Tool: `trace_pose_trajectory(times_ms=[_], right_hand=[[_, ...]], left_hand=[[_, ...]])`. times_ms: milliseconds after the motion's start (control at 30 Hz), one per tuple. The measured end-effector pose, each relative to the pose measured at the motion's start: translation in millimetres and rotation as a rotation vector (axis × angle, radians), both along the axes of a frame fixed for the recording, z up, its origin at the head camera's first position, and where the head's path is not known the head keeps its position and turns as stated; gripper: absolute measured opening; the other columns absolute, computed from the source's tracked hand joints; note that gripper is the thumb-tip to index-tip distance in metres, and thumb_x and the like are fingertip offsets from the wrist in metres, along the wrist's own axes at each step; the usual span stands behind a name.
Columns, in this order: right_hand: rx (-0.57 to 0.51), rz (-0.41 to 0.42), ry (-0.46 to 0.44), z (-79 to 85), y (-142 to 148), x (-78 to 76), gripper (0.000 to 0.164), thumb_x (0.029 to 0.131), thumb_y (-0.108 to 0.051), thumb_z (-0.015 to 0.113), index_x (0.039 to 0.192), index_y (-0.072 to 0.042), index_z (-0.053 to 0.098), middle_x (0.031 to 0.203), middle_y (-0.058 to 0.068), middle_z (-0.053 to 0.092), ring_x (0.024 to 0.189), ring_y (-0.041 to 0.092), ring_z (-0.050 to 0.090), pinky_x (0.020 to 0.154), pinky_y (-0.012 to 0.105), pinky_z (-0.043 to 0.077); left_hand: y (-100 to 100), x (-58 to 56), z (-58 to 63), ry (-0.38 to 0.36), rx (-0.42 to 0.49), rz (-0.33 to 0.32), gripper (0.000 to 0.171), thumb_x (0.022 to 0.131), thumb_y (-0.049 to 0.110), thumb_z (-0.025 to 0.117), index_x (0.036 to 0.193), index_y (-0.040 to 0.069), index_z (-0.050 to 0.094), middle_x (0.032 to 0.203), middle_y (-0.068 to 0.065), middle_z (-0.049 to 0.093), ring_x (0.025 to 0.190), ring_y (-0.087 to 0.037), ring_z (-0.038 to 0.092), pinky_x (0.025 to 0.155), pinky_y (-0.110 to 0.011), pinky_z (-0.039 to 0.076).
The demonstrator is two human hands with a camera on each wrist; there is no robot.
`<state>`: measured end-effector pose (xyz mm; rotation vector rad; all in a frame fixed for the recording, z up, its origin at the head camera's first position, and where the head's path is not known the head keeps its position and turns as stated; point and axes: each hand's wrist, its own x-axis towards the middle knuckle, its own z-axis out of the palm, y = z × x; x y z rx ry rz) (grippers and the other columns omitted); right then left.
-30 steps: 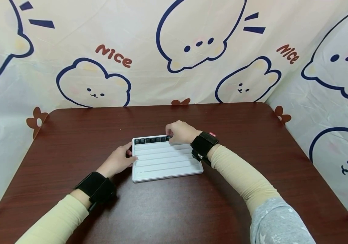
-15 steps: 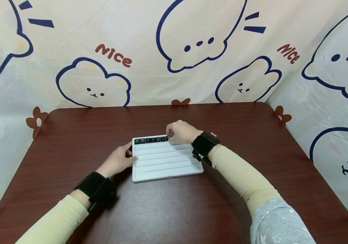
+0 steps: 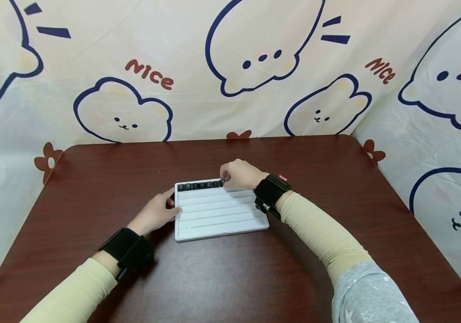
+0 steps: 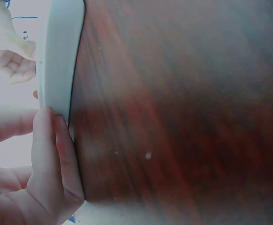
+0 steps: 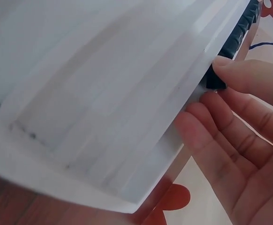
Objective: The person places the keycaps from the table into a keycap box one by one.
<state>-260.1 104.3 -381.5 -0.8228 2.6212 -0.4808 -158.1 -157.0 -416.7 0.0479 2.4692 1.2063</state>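
Note:
A shallow white tray with raised ridges lies on the table, slightly turned. Along its far edge runs a row of several small black keycaps, starting at the left corner. My left hand grips the tray's left edge, thumb on top; in the left wrist view its fingers lie against the tray's side. At the right end of the row, my right hand pinches a black keycap between thumb and fingertips. That hand hides the far right part of the tray's top row.
The dark brown wooden table has rounded far corners. A pale cloth with cartoon figures hangs behind and at both sides. Black bands wrap both wrists.

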Motion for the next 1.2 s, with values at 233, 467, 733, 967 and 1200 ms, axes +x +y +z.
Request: trace_pose_trajectory(times_ms=[233,467,733,967,1200], right_hand=[[0.023,0.042,0.022,2.1,9,-3.1,0.022,0.093,-0.010,0.074,0.115,-0.007,0.072,0.098,0.005,0.067,0.091,0.020,0.061,0.083,0.035,0.052],[0.002,0.099,0.063,9.2,27,-4.4,0.021,0.094,-0.007,0.074,0.114,-0.007,0.075,0.100,0.004,0.069,0.093,0.019,0.061,0.087,0.034,0.053],[-0.060,0.153,0.093,19.1,62,2.4,0.019,0.094,-0.006,0.074,0.112,-0.007,0.076,0.104,0.004,0.070,0.092,0.018,0.061,0.083,0.033,0.054],[-0.054,0.110,0.122,22.5,94,14.9,0.018,0.093,-0.007,0.075,0.111,-0.007,0.076,0.098,0.001,0.068,0.087,0.017,0.059,0.080,0.032,0.053],[-0.072,0.085,0.117,26.4,126,28.7,0.018,0.092,-0.006,0.076,0.110,-0.006,0.077,0.104,0.005,0.072,0.092,0.020,0.064,0.084,0.039,0.056]], left_hand=[[0,0.4,0.8,-0.004,0.007,0.002,0.072,0.102,0.007,0.062,0.159,-0.007,0.022,0.108,-0.016,0.049,0.077,-0.019,0.053,0.069,-0.029,0.049],[1,1.1,-0.5,0.005,-0.003,0.000,0.073,0.101,0.008,0.064,0.159,-0.007,0.023,0.107,-0.016,0.049,0.078,-0.019,0.054,0.069,-0.028,0.050],[0,1.9,-0.6,0.002,0.006,0.001,0.072,0.101,0.008,0.064,0.159,-0.008,0.023,0.109,-0.018,0.050,0.078,-0.019,0.056,0.068,-0.028,0.050],[3,2.3,0.7,-0.001,-0.024,-0.010,0.073,0.102,0.011,0.063,0.159,-0.008,0.023,0.112,-0.019,0.051,0.082,-0.020,0.059,0.069,-0.028,0.051],[4,4.4,2.9,-0.016,-0.019,-0.011,0.073,0.102,0.011,0.062,0.159,-0.008,0.020,0.114,-0.020,0.049,0.085,-0.021,0.057,0.071,-0.026,0.052]])
